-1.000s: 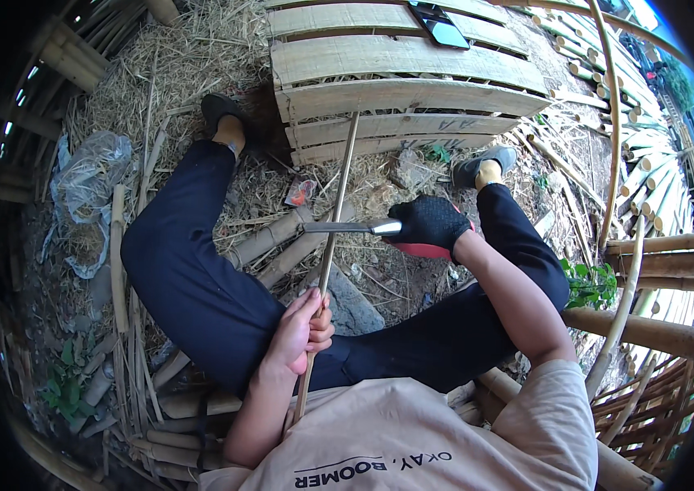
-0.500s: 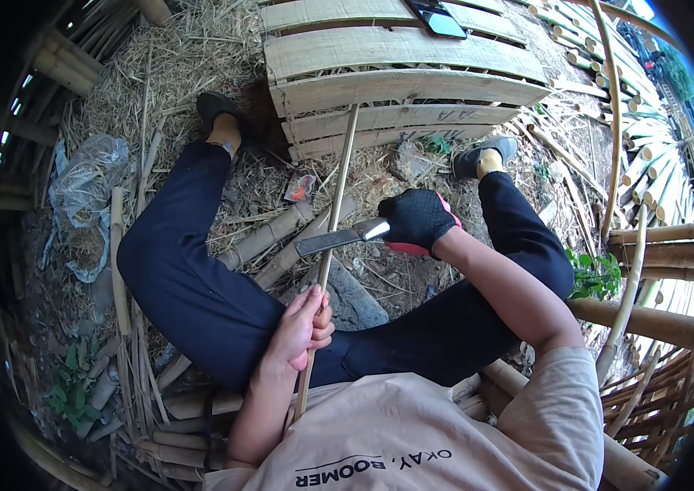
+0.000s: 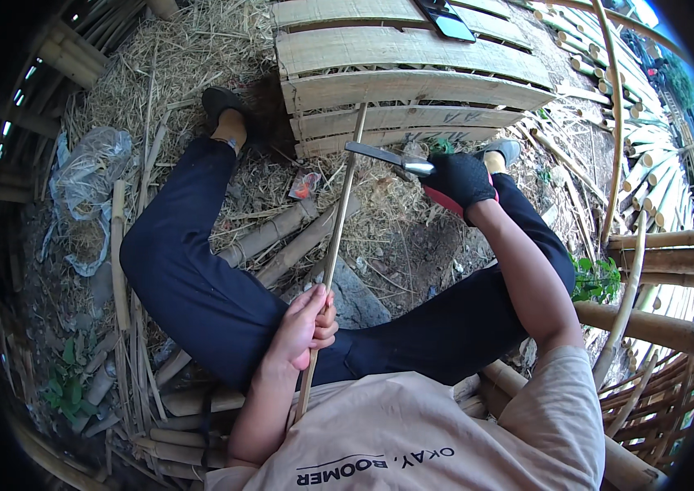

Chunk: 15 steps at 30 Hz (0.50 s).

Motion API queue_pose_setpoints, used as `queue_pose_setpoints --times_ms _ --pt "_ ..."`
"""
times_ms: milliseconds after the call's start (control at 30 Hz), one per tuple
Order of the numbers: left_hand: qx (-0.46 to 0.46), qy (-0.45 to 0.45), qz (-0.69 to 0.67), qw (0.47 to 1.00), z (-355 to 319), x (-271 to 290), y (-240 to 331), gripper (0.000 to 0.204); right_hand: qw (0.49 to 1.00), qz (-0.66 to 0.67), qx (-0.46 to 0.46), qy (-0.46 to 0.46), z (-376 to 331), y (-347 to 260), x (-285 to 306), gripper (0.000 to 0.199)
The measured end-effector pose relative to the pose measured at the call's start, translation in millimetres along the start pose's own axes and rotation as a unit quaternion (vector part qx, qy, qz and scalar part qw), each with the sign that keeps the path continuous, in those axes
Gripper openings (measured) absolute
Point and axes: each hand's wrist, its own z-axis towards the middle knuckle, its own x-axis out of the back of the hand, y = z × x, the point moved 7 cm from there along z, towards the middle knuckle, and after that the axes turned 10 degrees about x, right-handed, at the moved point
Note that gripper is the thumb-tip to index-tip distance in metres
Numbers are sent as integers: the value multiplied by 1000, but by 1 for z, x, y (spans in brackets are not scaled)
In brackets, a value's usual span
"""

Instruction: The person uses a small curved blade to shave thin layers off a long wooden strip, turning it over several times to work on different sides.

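Your bare left hand (image 3: 307,329) is wrapped around a thin stick (image 3: 337,233), which slants from your shirt (image 3: 420,421) up toward the wooden crate (image 3: 412,88). Your gloved right hand (image 3: 461,182) grips a knife (image 3: 381,154), its blade end crossing the stick's upper part, though whether they touch you cannot tell. A phone (image 3: 451,23) lies on the crate.

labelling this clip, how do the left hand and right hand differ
The left hand is bare; the right hand wears a black and red glove. The left hand grips a thin strip, the right hand a knife. The left hand is nearer the shirt than the right hand. Both are closed.
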Motion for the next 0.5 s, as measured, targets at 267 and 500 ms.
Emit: queue_pose_setpoints --times_ms 267,500 --pt "-24 70 74 995 -1 -2 -1 28 980 56 135 -134 -23 -90 -25 30" --pt "-39 102 108 988 1 -3 -4 29 993 0 3 -116 16 -26 -22 30"
